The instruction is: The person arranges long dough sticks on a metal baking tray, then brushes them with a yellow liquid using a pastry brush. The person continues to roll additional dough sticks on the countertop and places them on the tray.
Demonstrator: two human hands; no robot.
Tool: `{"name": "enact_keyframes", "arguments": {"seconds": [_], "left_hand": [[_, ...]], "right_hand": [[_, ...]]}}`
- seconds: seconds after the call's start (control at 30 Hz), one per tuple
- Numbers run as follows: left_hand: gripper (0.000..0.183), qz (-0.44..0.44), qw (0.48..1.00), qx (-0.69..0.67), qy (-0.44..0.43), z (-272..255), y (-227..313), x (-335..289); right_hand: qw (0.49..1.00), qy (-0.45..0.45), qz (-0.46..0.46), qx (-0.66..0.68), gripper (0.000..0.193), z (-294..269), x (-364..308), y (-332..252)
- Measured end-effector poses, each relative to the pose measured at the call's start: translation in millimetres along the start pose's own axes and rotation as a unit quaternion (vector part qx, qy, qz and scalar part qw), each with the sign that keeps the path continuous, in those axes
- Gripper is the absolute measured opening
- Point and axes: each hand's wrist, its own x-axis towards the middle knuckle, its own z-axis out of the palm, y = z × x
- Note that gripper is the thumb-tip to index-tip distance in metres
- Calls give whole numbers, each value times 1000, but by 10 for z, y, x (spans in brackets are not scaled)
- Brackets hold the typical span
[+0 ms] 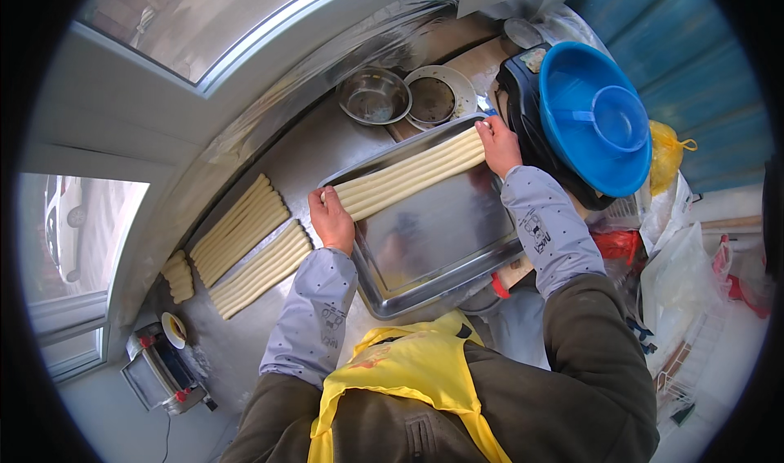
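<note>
Several long, pale dough strips (pixel 415 171) lie side by side across the far part of a rectangular metal baking tray (pixel 445 251). My left hand (pixel 332 220) is closed around their left ends, and my right hand (pixel 499 146) pinches the right ends near the tray's far right corner. Whether the strips rest fully on the tray or are slightly lifted, I cannot tell. Left of the tray, two more rows of dough strips, a farther row (pixel 239 231) and a nearer row (pixel 261 269), lie on the metal table (pixel 306 157). A shorter dough piece (pixel 178 277) sits beyond them.
Behind the tray stand a steel bowl (pixel 374 95) and a white plate (pixel 462 87). A large blue basin (pixel 563 71) holding a blue dipper (pixel 619 118) rests on a black appliance (pixel 516 83) at right. A small machine (pixel 155 369) and a small bowl (pixel 173 330) are at left.
</note>
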Motion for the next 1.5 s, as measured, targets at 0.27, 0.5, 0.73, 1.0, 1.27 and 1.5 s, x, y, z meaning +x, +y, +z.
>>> {"name": "enact_keyframes", "arguments": {"seconds": [0.27, 0.5, 0.73, 1.0, 1.27, 1.5], "left_hand": [[34, -6, 991, 133, -25, 50, -79, 9], [32, -27, 958, 258, -118, 4, 2, 56], [44, 36, 922, 322, -211, -186, 13, 87], [53, 215, 857, 413, -221, -473, -19, -195], [62, 282, 792, 491, -229, -604, -185, -396], [58, 265, 819, 462, -216, -709, -238, -447]], "right_hand": [[989, -25, -13, -145, 32, 109, 64, -25], [958, -77, 10, -278, 31, 150, 41, -90], [931, -119, -4, -346, 22, 123, -67, -146], [947, -55, -156, -275, 38, -1, -652, 94], [943, -80, -144, -290, 44, 6, -784, 150], [957, 46, -120, -260, 40, -321, -763, 324]]}}
